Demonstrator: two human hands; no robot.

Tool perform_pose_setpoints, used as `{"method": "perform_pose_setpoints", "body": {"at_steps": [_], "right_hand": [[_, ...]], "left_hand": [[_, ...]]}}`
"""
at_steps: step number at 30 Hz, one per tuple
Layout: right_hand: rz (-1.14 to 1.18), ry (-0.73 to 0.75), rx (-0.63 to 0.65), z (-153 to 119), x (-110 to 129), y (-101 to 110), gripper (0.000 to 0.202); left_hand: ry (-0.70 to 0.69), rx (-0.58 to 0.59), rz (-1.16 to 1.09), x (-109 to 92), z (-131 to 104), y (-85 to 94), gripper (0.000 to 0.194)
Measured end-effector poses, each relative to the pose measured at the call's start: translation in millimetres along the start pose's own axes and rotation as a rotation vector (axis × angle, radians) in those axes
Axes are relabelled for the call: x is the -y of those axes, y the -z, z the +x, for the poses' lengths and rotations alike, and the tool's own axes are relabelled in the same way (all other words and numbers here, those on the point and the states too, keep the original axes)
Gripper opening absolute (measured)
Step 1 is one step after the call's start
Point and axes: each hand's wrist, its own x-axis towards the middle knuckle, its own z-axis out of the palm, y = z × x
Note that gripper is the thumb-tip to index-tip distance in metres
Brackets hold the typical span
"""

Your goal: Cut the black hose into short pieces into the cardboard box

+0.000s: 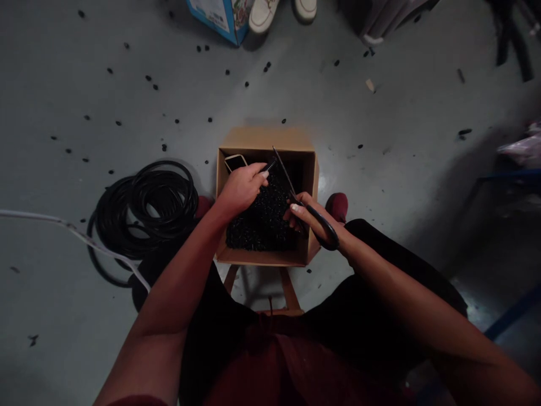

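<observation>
Fingers of the left hand are pinched on a short dark ribbed piece, out over the open cardboard box. It's small and dim on my feed, so I can't tell what it's made of. Right hand has its fingers wrapped on black-handled scissors, with the handle loop lying back toward the wrist and the blade pointing up and a bit left, tip just beside the ribbed piece. Can't tell from here if the blades are spread or together.

Box sits on the floor between the person's maroon shoes, and there's a heap of little black pieces inside. A phone is tucked in the far left corner, partly behind the left hand. Wooden legs show on the near side of the box.

Over on the left I've got a big coil of black tubing by the person's leg, plus a white cord running in from the edge. More black bits are scattered across the floor. Up top: a blue printed carton next to someone else's pale shoes.
</observation>
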Motion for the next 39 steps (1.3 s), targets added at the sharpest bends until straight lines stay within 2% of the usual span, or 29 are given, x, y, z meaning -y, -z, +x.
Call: {"method": "perform_pose_setpoints", "body": {"at_steps": [7,13,24,32,39], "right_hand": [[-0.162,-0.011,-0.026,-0.8,1.5,1.0,0.038],[-0.279,-0.091,-0.054,-0.2,0.6,0.0,0.036],[-0.286,-0.09,-0.044,-4.1,2.5,-3.6,0.037],[-0.373,-0.089,-0.114,-0.8,2.3,-0.2,0.033],[-0.497,-0.109,-0.119,4.2,-2.9,-0.8,0.017]], "left_hand": [[-0.029,0.036,0.11,0.4,0.2,3.2,0.031],[-0.046,0.098,0.203,4.5,1.5,2.9,0.034],[-0.031,0.183,0.199,1.5,-1.2,-1.7,0.031],[0.038,0.183,0.17,2.4,-1.3,-2.7,0.026],[0.072,0.317,0.372,3.2,-1.1,1.6,0.028]]}}
